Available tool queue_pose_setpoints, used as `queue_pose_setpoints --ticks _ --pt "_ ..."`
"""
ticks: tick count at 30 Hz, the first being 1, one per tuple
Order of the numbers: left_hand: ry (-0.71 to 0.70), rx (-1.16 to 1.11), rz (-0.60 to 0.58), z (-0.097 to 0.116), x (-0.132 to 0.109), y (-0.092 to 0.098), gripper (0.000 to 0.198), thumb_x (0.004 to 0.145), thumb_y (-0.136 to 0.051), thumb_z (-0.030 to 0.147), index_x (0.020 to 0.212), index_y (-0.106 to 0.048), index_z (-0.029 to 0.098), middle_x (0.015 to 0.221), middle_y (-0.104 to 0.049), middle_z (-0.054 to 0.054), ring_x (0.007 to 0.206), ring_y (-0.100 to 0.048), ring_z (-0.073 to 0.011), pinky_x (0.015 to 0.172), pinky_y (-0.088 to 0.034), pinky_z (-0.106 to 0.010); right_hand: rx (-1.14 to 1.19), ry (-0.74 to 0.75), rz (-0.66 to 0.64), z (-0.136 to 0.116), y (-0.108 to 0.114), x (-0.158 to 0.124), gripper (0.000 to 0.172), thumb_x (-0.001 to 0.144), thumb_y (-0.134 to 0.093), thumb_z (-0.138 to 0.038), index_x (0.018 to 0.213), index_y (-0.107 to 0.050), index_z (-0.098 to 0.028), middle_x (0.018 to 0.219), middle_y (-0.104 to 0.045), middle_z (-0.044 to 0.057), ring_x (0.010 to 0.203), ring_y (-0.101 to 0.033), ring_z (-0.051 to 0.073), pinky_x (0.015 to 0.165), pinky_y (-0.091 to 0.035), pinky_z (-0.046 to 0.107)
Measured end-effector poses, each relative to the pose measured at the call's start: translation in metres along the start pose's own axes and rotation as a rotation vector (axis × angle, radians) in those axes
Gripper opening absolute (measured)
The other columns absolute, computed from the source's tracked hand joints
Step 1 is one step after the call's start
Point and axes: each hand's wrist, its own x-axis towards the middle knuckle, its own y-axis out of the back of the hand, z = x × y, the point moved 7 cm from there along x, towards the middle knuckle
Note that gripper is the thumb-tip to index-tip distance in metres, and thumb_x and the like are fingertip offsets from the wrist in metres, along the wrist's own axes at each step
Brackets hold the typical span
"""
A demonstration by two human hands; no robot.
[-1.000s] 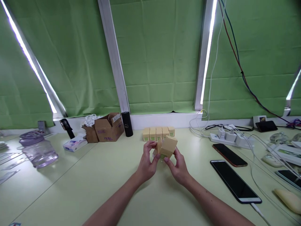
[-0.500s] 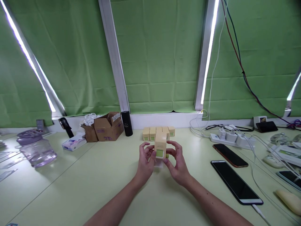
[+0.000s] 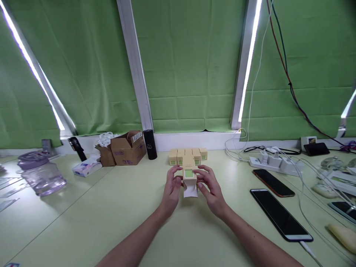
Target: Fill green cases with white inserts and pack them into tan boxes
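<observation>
A small cream cardboard box (image 3: 188,166) with a green square window is tilted between my two hands, its near end open and a white flap (image 3: 190,190) hanging from it. My left hand (image 3: 172,189) holds the box from the left, fingers curled against its side. On the other side my right hand (image 3: 210,190) grips it with bent fingertips; its thumb is near the flap. Whatever is inside the box is hidden. Just behind stands a row of several matching small boxes (image 3: 203,154), partly covered by the held one.
Left on the table are a purple water jug (image 3: 41,176), a tissue pack (image 3: 86,167), an opened brown carton (image 3: 128,150) and a black cylinder (image 3: 150,144). To the right lie a power strip (image 3: 275,165), a phone (image 3: 273,183), a larger charging phone (image 3: 280,214) and loose cables.
The held box has tipped back, so its open near end and white flap show more fully. My right thumb has come away from the box's lower front corner.
</observation>
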Motion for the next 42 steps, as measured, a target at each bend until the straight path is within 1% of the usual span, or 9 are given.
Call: queue_pose_setpoints --ticks 2,4,6,9,16,19,26,35,42 --pt "-0.062 0.029 -0.026 0.004 -0.001 0.001 0.039 0.101 -0.051 0.05 0.133 -0.054 0.028 0.155 -0.037 -0.014 0.105 -0.068 -0.0217 0.084 -0.059 -0.038 0.013 -0.011 0.022 0.002 0.002 0.001 0.034 0.102 -0.051 -0.041 0.133 -0.062 -0.032 0.141 -0.043 0.01 0.103 -0.066 0.022 0.093 -0.059 0.042" --pt "-0.093 0.073 -0.061 0.006 -0.003 0.0 0.037 0.099 -0.058 0.046 0.131 -0.058 0.028 0.159 -0.029 -0.013 0.107 -0.067 -0.0225 0.088 -0.059 -0.04 0.014 -0.017 0.028 0.004 0.003 0.002 0.034 0.101 -0.052 -0.041 0.133 -0.062 -0.032 0.139 -0.043 0.01 0.099 -0.066 0.02 0.091 -0.059 0.042" --pt "-0.097 0.118 -0.079 0.006 -0.004 -0.001 0.037 0.097 -0.063 0.042 0.131 -0.06 0.029 0.159 -0.03 -0.013 0.108 -0.067 -0.0227 0.091 -0.06 -0.041 0.009 -0.024 0.024 0.005 0.003 0.002 0.035 0.1 -0.053 -0.041 0.133 -0.062 -0.032 0.138 -0.044 0.01 0.096 -0.066 0.02 0.091 -0.059 0.042" --pt "-0.095 0.144 -0.055 0.005 -0.004 0.0 0.037 0.095 -0.066 0.039 0.13 -0.062 0.029 0.158 -0.031 -0.013 0.102 -0.069 -0.0207 0.089 -0.061 -0.04 0.007 -0.039 0.011 0.005 0.002 0.002 0.035 0.1 -0.055 -0.04 0.133 -0.061 -0.032 0.138 -0.044 0.01 0.095 -0.066 0.02 0.091 -0.059 0.043" --pt "-0.076 0.073 0.014 0.0 -0.002 0.002 0.035 0.092 -0.069 0.036 0.126 -0.064 0.027 0.148 -0.04 -0.013 0.087 -0.069 -0.0146 0.083 -0.063 -0.038 0.039 -0.083 -0.032 0.005 -0.004 0.001 0.035 0.099 -0.057 -0.038 0.134 -0.06 -0.033 0.136 -0.043 0.009 0.085 -0.067 0.015 0.085 -0.061 0.039" --pt "-0.069 0.068 0.028 -0.002 -0.002 0.003 0.035 0.093 -0.068 0.037 0.125 -0.065 0.025 0.145 -0.043 -0.013 0.084 -0.069 -0.0135 0.082 -0.064 -0.038 0.052 -0.089 -0.033 0.005 -0.004 0.001 0.035 0.098 -0.059 -0.038 0.133 -0.061 -0.033 0.135 -0.043 0.009 0.086 -0.068 0.015 0.085 -0.062 0.039" --pt "-0.016 0.017 0.04 -0.008 0.0 0.003 0.032 0.09 -0.071 0.035 0.12 -0.069 0.024 0.139 -0.045 -0.012 0.089 -0.071 -0.0166 0.081 -0.064 -0.037 0.061 -0.08 -0.013 0.007 -0.003 0.001 0.033 0.098 -0.061 -0.04 0.13 -0.064 -0.033 0.133 -0.045 0.009 0.085 -0.068 0.016 0.081 -0.063 0.039" --pt "-0.008 0.007 0.052 -0.009 -0.001 0.002 0.033 0.089 -0.073 0.037 0.118 -0.07 0.023 0.133 -0.047 -0.011 0.091 -0.07 -0.0171 0.081 -0.064 -0.036 0.112 -0.112 -0.01 0.011 -0.003 0.001 0.034 0.095 -0.065 -0.039 0.129 -0.064 -0.033 0.133 -0.044 0.008 0.085 -0.067 0.015 0.082 -0.062 0.038" --pt "-0.005 0.038 0.034 -0.011 -0.003 -0.002 0.035 0.09 -0.071 0.04 0.121 -0.069 0.025 0.132 -0.047 -0.01 0.085 -0.068 -0.0153 0.079 -0.064 -0.036 0.14 -0.107 0.01 0.015 0.0 0.002 0.035 0.095 -0.066 -0.041 0.128 -0.065 -0.032 0.131 -0.045 0.008 0.079 -0.066 0.013 0.079 -0.062 0.037"
